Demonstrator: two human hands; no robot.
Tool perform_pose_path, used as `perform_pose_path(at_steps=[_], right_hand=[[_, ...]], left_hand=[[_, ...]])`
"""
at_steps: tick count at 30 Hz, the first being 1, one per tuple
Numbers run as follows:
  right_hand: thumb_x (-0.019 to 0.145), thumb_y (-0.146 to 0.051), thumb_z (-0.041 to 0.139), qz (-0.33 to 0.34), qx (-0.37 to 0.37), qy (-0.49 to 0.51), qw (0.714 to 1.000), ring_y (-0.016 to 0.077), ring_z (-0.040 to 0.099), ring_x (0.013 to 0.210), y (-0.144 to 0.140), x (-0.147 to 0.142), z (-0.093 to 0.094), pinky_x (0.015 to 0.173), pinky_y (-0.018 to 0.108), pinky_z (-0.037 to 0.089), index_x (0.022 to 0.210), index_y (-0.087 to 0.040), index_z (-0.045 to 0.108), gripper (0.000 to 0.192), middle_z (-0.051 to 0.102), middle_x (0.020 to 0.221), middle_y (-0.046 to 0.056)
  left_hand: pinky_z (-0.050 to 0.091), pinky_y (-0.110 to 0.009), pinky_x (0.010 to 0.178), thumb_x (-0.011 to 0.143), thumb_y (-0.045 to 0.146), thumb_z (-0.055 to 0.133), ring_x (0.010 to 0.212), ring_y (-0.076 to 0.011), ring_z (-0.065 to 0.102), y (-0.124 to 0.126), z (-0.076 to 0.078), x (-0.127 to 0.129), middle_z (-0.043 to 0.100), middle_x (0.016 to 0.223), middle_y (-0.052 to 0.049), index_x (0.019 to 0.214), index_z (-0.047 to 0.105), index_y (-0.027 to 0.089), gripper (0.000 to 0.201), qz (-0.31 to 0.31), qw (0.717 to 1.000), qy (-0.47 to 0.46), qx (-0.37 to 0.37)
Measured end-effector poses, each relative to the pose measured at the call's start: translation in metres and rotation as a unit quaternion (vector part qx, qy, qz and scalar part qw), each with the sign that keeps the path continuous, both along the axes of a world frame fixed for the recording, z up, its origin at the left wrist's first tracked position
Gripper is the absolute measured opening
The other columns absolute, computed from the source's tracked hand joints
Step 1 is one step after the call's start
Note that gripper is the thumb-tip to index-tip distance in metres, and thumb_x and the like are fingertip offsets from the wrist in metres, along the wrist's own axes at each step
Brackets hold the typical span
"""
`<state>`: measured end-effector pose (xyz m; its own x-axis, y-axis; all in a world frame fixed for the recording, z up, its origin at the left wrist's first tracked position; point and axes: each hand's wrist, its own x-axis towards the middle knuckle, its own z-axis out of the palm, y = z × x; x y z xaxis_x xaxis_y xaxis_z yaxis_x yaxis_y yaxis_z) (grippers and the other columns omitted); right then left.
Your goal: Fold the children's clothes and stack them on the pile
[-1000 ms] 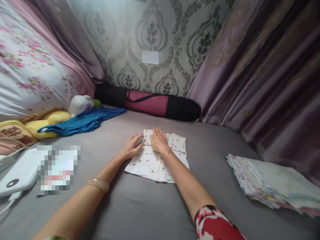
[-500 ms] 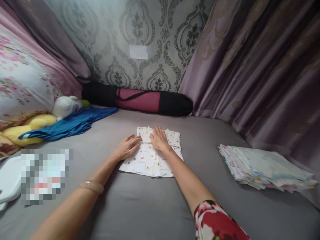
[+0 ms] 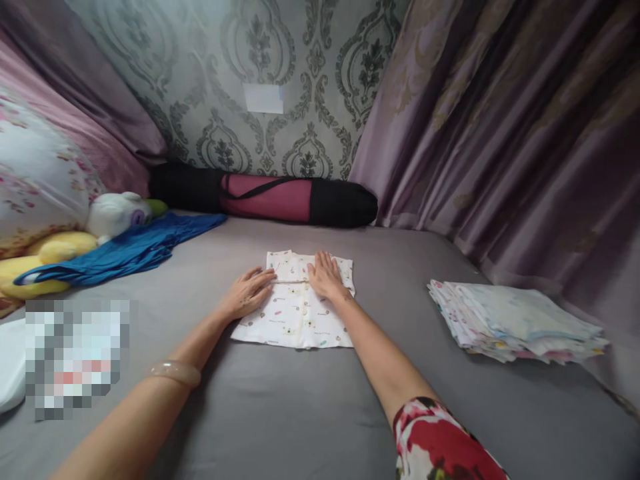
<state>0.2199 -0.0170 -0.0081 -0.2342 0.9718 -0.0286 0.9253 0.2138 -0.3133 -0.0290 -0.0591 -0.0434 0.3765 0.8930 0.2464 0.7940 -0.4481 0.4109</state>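
A small white baby shirt (image 3: 293, 317) with a scattered print lies flat on the grey bed sheet, its upper part folded over so that a crease runs across it. My left hand (image 3: 249, 291) rests on the shirt's left edge at that crease, fingers stretched out and pointing right. Flat on the upper right part of the shirt lies my right hand (image 3: 327, 277), its fingers straight and pointing away from me. Neither hand grips anything. Parts of the shirt are hidden under both hands.
A stack of folded printed cloths (image 3: 520, 320) sits to the right. Along the wall lies a long black and maroon bag (image 3: 265, 198). Blue clothing (image 3: 125, 250), a white plush toy (image 3: 117, 215) and a yellow plush (image 3: 55, 260) are at left, near a white object (image 3: 11, 363) and a blurred-out item.
My right hand has slid right across the upper part of the shirt. My left hand stays at the left edge. The whole view has shifted slightly.
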Motion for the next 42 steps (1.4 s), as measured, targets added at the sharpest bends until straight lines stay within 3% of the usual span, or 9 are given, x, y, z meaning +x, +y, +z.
perform_pose_path(at_steps=[4, 10, 15, 21, 26, 30, 36, 42], right_hand=[[0.099, -0.038, 0.020, -0.038, 0.016, -0.030, 0.999, 0.0229, 0.007, 0.148, -0.002, 0.006, -0.007, 0.118, 0.039, 0.002, 0.151, -0.002, 0.024, 0.064, 0.018, 0.160, 0.014], [0.100, -0.040, 0.017, -0.025, -0.021, -0.018, 0.999, 0.0237, 0.009, 0.148, 0.003, 0.017, -0.004, 0.118, 0.040, 0.006, 0.152, -0.004, 0.022, 0.064, 0.016, 0.160, 0.014], [0.100, -0.038, 0.019, -0.080, 0.028, -0.053, 0.995, 0.0263, 0.010, 0.147, 0.003, 0.039, -0.010, 0.118, 0.041, 0.005, 0.150, 0.000, 0.024, 0.063, 0.019, 0.159, 0.016], [0.100, -0.039, 0.019, -0.051, 0.010, -0.046, 0.998, 0.0255, 0.011, 0.148, -0.004, 0.051, -0.008, 0.118, 0.040, 0.010, 0.151, -0.003, 0.024, 0.063, 0.018, 0.159, 0.015], [0.099, -0.038, 0.023, 0.028, 0.048, -0.051, 0.997, 0.0250, 0.004, 0.148, -0.047, 0.065, -0.005, 0.120, 0.041, 0.004, 0.152, -0.004, 0.021, 0.063, 0.010, 0.161, 0.015], [0.099, -0.039, 0.025, 0.088, 0.017, -0.051, 0.995, 0.0250, 0.006, 0.148, -0.086, 0.071, -0.005, 0.119, 0.044, 0.006, 0.153, -0.009, 0.022, 0.062, 0.011, 0.161, 0.014], [0.101, -0.039, 0.025, 0.177, -0.024, -0.041, 0.983, 0.0277, 0.009, 0.148, -0.132, 0.072, 0.010, 0.118, 0.053, 0.006, 0.152, -0.020, 0.030, 0.055, 0.015, 0.161, 0.012], [0.101, -0.039, 0.032, 0.262, -0.065, 0.023, 0.963, 0.0250, 0.016, 0.147, -0.174, 0.081, 0.028, 0.119, 0.049, 0.012, 0.145, -0.029, 0.042, 0.047, 0.024, 0.159, 0.006]], left_hand=[[0.033, -0.050, 0.111, 0.094, 0.049, 0.038, 0.135, -0.0309, 0.038, 0.001, -0.001, 0.000, 0.053, 0.142, -0.004, 0.131, 0.057, 0.025, 0.048, 0.001, 1.000, 0.003, -0.001], [0.032, -0.048, 0.112, 0.094, 0.049, 0.036, 0.136, -0.0303, 0.037, 0.001, -0.002, -0.001, 0.051, 0.144, -0.004, 0.132, 0.057, 0.023, 0.050, -0.002, 1.000, 0.016, 0.002], [0.031, -0.048, 0.112, 0.094, 0.048, 0.037, 0.138, -0.0293, 0.034, 0.000, 0.000, -0.001, 0.048, 0.147, -0.003, 0.133, 0.055, 0.025, 0.048, 0.003, 1.000, 0.031, -0.007], [0.030, -0.051, 0.112, 0.093, 0.050, 0.037, 0.139, -0.0300, 0.035, 0.001, 0.004, -0.003, 0.048, 0.146, -0.005, 0.133, 0.054, 0.025, 0.050, 0.006, 1.000, 0.018, -0.024], [0.030, -0.049, 0.112, 0.088, 0.052, 0.046, 0.138, -0.0316, 0.035, 0.000, 0.008, -0.003, 0.039, 0.151, -0.014, 0.138, 0.048, 0.018, 0.061, -0.001, 1.000, -0.012, -0.019], [0.027, -0.053, 0.113, 0.087, 0.047, 0.051, 0.142, -0.0339, 0.027, -0.019, 0.012, 0.012, 0.033, 0.154, -0.014, 0.140, 0.044, 0.020, 0.059, -0.017, 1.000, 0.018, 0.000], [0.031, -0.051, 0.111, 0.094, 0.042, 0.046, 0.137, -0.0311, 0.037, -0.069, 0.023, 0.034, 0.043, 0.147, -0.017, 0.137, 0.049, 0.020, 0.049, -0.126, 0.991, 0.033, -0.023], [0.038, -0.046, 0.109, 0.095, 0.044, 0.046, 0.132, -0.0288, 0.046, -0.100, 0.036, 0.010, 0.052, 0.141, -0.013, 0.126, 0.060, 0.023, 0.040, -0.140, 0.988, 0.041, -0.040]])
